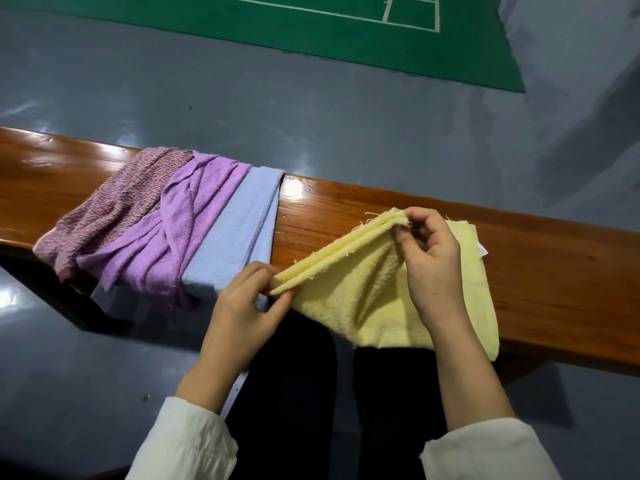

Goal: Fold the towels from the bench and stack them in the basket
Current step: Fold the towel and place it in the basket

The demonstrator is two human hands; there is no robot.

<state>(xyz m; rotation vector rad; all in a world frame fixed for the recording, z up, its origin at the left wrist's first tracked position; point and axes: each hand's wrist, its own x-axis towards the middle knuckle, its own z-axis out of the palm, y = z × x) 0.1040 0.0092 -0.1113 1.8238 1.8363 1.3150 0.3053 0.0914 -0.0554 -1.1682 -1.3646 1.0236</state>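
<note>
A yellow towel [367, 299] lies partly folded on the glossy wooden bench [554, 282], with its left edge lifted off the wood. My left hand [242, 313] pinches the near corner of that doubled edge. My right hand [429, 261] pinches the far corner, held a little above the bench. Left of them, three towels are draped across the bench side by side: a light blue towel [239, 230], a purple towel [180, 233] and a mauve knitted towel [114, 206]. No basket is in view.
The bench runs from far left to near right, with bare wood at its left end [52, 168] and to the right of the yellow towel. Beyond it is grey floor [311, 109] and a green court mat [311, 26]. My dark trousers [294, 393] are below the bench edge.
</note>
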